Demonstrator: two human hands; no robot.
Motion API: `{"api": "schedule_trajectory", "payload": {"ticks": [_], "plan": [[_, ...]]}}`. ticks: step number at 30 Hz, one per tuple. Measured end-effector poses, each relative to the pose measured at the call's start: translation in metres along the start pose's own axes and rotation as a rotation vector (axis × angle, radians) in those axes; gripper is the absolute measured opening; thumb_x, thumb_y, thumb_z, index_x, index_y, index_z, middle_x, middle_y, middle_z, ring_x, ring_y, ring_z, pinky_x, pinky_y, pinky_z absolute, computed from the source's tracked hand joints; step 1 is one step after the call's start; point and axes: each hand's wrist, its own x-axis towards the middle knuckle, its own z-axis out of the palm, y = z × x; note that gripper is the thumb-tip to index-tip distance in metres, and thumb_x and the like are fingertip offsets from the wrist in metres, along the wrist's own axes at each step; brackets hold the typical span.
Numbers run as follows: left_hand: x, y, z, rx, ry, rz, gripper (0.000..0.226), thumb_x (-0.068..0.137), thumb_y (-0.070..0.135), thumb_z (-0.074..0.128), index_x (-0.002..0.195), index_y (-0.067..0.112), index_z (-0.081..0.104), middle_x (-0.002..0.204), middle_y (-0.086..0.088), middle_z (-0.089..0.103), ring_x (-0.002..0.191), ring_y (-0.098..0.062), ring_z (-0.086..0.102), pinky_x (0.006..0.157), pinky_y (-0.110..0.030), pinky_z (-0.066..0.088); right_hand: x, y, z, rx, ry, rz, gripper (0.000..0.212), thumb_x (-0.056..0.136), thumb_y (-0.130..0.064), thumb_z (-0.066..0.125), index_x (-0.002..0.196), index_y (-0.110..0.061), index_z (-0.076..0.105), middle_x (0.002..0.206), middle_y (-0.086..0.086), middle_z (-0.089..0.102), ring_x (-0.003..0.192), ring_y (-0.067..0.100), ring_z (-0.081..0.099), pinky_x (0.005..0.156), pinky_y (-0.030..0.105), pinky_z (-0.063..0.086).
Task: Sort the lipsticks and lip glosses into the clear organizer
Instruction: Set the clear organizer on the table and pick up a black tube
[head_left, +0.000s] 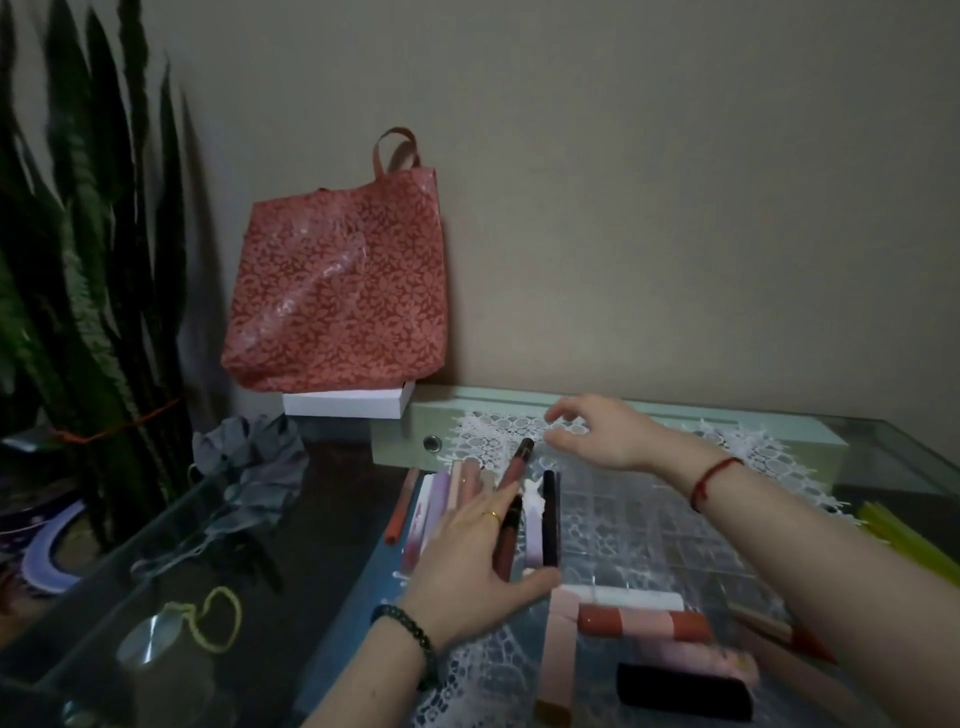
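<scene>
My left hand lies flat on the row of lip glosses at the left edge of the clear organizer, fingers straight and thumb spread. A red-brown gloss sits between forefinger and thumb. My right hand hovers beyond the organizer over the lace, fingers loosely curled, holding nothing.

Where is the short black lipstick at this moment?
The short black lipstick lies at the bottom of the head view, right of centre, nearest the camera, just below a pink tube.
</scene>
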Motion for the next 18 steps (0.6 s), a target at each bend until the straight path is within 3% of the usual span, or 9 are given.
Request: {"api": "schedule_trajectory", "payload": {"ticks": [4, 10, 14, 18], "plan": [[0.004, -0.006, 0.008, 0.134, 0.047, 0.025, 0.086, 0.063, 0.069, 0.048, 0.137, 0.044, 0.010, 0.147, 0.021, 0.020, 0.138, -0.006, -0.015, 0.107, -0.027, -0.014, 0.032, -0.005, 0.011, -0.139, -0.225, 0.084, 0.038, 0.088, -0.040, 0.049, 0.111, -0.013, 0.061, 0.120, 0.010, 0.059, 0.110, 0.025, 0.053, 0.094, 0.032, 0.043], [0.009, -0.009, 0.012, 0.180, -0.007, -0.003, 0.089, 0.064, 0.072, 0.043, 0.139, 0.036, 0.014, 0.148, 0.020, 0.016, 0.139, -0.008, -0.013, 0.113, -0.035, -0.007, 0.051, -0.009, 0.020, -0.364, -0.489, 0.181, 0.047, 0.087, -0.043, 0.048, 0.116, -0.008, 0.058, 0.126, 0.009, 0.056, 0.113, 0.025, 0.053, 0.095, 0.032, 0.041], [0.010, -0.011, 0.014, 0.193, 0.021, 0.007, 0.085, 0.066, 0.072, 0.041, 0.138, 0.034, 0.020, 0.146, 0.020, 0.023, 0.135, 0.000, -0.001, 0.101, -0.021, -0.016, 0.051, -0.010, 0.023, -0.341, -0.496, 0.180, 0.045, 0.085, -0.041, 0.054, 0.115, -0.007, 0.059, 0.122, 0.010, 0.058, 0.109, 0.025, 0.054, 0.091, 0.032, 0.043], [0.010, -0.012, 0.014, 0.175, 0.024, 0.010, 0.085, 0.067, 0.071, 0.044, 0.139, 0.032, 0.021, 0.146, 0.019, 0.022, 0.137, -0.002, -0.004, 0.103, -0.021, -0.014, 0.044, -0.009, 0.021, -0.249, -0.348, 0.161, 0.037, 0.081, -0.036, 0.061, 0.100, -0.005, 0.065, 0.110, 0.013, 0.065, 0.095, 0.026, 0.058, 0.082, 0.031, 0.046]]}}
